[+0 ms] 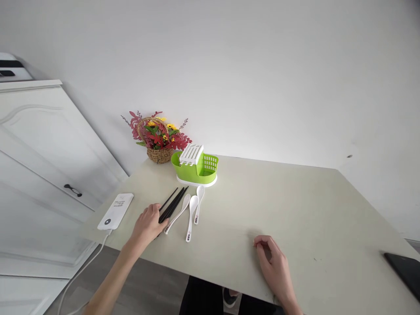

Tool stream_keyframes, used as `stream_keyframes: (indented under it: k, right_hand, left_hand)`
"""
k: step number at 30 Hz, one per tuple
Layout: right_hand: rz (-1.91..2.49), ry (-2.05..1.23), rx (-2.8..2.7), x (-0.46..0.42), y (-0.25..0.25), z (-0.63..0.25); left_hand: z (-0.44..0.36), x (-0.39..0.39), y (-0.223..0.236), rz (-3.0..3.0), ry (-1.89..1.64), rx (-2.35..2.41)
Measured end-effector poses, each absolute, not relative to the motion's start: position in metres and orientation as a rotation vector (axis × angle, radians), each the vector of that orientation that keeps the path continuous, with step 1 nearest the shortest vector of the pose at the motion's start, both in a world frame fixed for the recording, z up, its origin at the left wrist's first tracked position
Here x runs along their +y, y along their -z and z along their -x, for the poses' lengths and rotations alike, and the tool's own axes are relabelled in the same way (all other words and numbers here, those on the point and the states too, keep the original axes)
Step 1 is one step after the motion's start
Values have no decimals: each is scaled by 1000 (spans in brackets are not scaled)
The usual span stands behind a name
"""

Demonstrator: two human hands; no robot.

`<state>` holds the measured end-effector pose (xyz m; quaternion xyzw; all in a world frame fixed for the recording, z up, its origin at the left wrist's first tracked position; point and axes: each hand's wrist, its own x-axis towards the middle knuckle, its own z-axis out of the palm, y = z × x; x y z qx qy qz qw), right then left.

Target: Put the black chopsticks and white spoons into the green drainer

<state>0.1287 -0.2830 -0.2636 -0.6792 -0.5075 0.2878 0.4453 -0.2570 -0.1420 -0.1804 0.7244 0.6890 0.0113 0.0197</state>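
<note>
My left hand (148,223) reaches over the black chopsticks (173,205), its thumb on their right side and its fingers on their left, closed round their near part. One chopstick lies slightly apart from the bundle. Right beside my thumb are three white spoons (192,208) with dark markings on their handle ends. Behind the chopsticks and spoons stands a green utensil holder (190,173) with a white slotted top and white base. My right hand (272,262) rests at the table's front, fingers curled loosely toward the thumb, with nothing visible in it.
A wicker basket of artificial flowers (159,154) stands against the wall. To the left, a white power bank (116,211) with a cable lies near the table (256,192) edge. A dark flat object (405,271) sits at far right. A white cabinet (42,175) borders the left.
</note>
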Motion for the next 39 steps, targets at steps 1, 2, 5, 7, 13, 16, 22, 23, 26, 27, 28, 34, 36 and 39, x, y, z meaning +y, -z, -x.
stream_keyframes:
  k: [1,2,5,7,13,16,22,23,26,27,28,34,36,39]
  right_hand:
    - [1683,-712,-1258,-283,263,-129]
    - [1682,-714,-1261,-283,263,-129]
    - [1684,-719,-1262,-283,263,-129]
    - [1682,-720,-1262,-282,264,-129]
    - [1677,-698,-1283,-283,267,-130]
    - [1688,-711,-1275,-284,270,-131]
    - [1669,-717,-1265,-284,271,-129]
    - [1669,-717,-1257,-284,270,-128]
    - [1670,-721,-1221,-285,266,-124]
    - [1672,-722,-1209,-286,264,-122]
    - [1674,-720,-1199,-286,262,-121]
    - [1664,-694,-1192,-285,267,-122]
    - [1659,-697,-1235,-283,272,-126]
    - [1669,-706,-1285,-282,277,-132]
  left_hand:
    - [255,-141,179,-2259,9,2144]
    - [253,-140,177,-2260,58,2152]
    - [248,-138,174,-2243,195,2190]
    - [246,-136,174,-2262,257,2207]
    - [249,-127,181,-2313,362,2207]
    - [254,-123,185,-2338,344,2204]
    - [266,-127,201,-2428,197,2306]
    - [268,-129,205,-2426,150,2340]
    - [273,-135,214,-2409,-13,2395]
    - [275,-137,215,-2406,-73,2396]
    - [277,-138,216,-2401,-127,2389]
    - [279,-141,199,-2279,-413,2288]
    - [264,-143,182,-2245,-540,2104]
    - [219,-152,156,-2141,-614,1796]
